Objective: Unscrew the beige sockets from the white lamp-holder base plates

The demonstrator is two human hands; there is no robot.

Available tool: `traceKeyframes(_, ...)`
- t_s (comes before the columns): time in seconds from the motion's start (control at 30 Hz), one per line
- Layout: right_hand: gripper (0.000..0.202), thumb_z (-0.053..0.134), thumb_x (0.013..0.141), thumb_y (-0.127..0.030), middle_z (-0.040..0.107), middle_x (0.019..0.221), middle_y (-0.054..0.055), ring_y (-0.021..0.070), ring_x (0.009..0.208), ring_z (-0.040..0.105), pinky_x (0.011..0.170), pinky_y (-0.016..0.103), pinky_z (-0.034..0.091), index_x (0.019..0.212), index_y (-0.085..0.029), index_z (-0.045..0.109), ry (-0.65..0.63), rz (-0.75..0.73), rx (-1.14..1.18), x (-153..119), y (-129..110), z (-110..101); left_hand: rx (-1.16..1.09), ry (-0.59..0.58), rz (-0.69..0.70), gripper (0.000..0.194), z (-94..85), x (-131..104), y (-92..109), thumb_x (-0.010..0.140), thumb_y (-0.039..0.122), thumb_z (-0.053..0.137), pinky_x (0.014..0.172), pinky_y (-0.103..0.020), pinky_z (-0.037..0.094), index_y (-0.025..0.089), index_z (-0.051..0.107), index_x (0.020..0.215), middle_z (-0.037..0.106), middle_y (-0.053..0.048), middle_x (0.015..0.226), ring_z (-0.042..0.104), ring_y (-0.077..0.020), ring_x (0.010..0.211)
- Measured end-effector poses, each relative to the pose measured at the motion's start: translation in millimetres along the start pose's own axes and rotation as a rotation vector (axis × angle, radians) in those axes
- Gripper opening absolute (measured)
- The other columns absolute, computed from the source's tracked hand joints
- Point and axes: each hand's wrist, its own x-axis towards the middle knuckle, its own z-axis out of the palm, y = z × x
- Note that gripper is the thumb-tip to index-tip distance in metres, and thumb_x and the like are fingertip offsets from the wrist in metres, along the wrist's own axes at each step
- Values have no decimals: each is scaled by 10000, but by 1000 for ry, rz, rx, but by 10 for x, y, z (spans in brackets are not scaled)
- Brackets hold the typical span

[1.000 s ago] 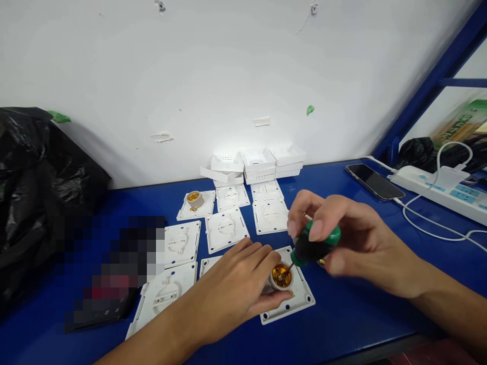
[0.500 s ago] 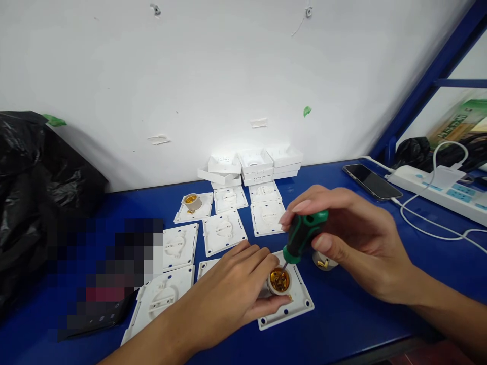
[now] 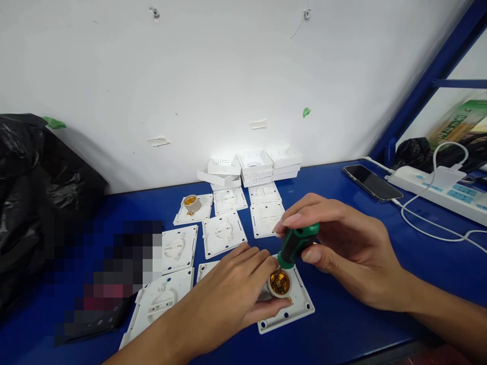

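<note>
Near the bottom centre of the frame, the left hand is curled around a round lamp socket, fingers on its far side and the thumb along its near side. The socket is pale outside and brass-coloured within, its open mouth facing up, and it sits over a square white plate on the blue bench.

Right of centre, the right hand holds a green and black screwdriver, fingertips and thumb closed on the handle. The tool tilts, its handle leaning towards the right of the frame, and its shaft points down into the socket's mouth; whether the tip meets a screw cannot be told.

More square white plates lie in loose rows from the lower left to the middle of the frame. One of them, left of centre, carries a second socket, also brass-coloured inside. Behind the rows, against the white wall, stand stacked white boxes.

At the right of the frame, a phone lies near a white power strip, with a white cable looping beside them. A black plastic bag fills the left edge.
</note>
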Motion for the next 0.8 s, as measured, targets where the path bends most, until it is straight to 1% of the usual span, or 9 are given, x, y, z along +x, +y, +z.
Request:
traceKeyframes(0.1,378,677,946,-127,719,1111,58,202,1022,652,835,360,605,1286,-294,693,14,-4,-24,0,0,-4,-9,-21,-2,266,2,-7,-1,993,421,687,895,-421,528,188,569,1044,697,-42,1011,677,-263,966)
traceKeyframes(0.17,365,679,949,-148,721,1107,60,207,1013,654,822,367,608,1280,-301,695,20,-1,-32,1,3,-2,-12,-28,-5,267,-1,-15,-3,994,425,684,907,-425,529,188,574,1045,699,-40,1004,681,-262,966)
traceKeyframes(0.27,383,670,951,-146,719,1122,62,213,1019,652,804,365,608,1297,-309,684,-3,-2,-29,3,4,0,-15,-33,-15,267,-7,-25,-7,996,429,679,905,-425,536,188,581,1055,705,-48,1030,686,-266,975)
traceKeyframes(0.37,395,645,961,-127,714,1143,61,209,1050,644,824,357,599,1314,-301,673,-22,-7,-30,4,3,1,-16,-39,-12,263,-8,-26,-10,998,436,674,917,-423,539,191,587,1040,708,-63,1082,688,-275,1012)
traceKeyframes(0.5,397,604,990,-140,713,1177,60,217,1090,639,858,375,589,1341,-319,652,-25,-12,-65,-3,2,12,-12,-23,-12,261,-1,-22,-8,998,433,675,916,-413,545,200,597,1087,711,-57,1076,690,-269,1015)
traceKeyframes(0.57,417,675,958,-157,709,1180,60,220,1102,633,876,377,585,1342,-319,659,-36,-48,-117,-7,-10,19,-5,-26,-16,256,0,-22,-6,1008,445,655,887,-409,555,201,597,1059,707,-57,1046,687,-269,991)
traceKeyframes(0.63,457,774,888,-151,705,1146,49,205,1072,631,886,354,582,1307,-312,692,-33,-80,-167,-4,-37,22,10,-39,-15,262,-2,-22,-4,1014,449,641,866,-419,558,193,590,1013,698,-61,1013,683,-273,959)
traceKeyframes(0.7,430,767,890,-127,710,1141,44,186,1053,639,879,330,583,1278,-305,714,-48,-47,-151,10,-70,18,12,-48,-19,268,-3,-23,-3,1006,444,655,868,-431,558,186,583,990,691,-60,987,680,-274,940)
traceKeyframes(0.8,373,615,993,-125,718,1222,58,189,1125,659,895,350,586,1313,-300,690,-126,71,-1,44,-97,0,-10,-40,-32,262,3,-22,-5,1002,441,662,892,-428,555,192,582,983,693,-54,989,683,-272,959)
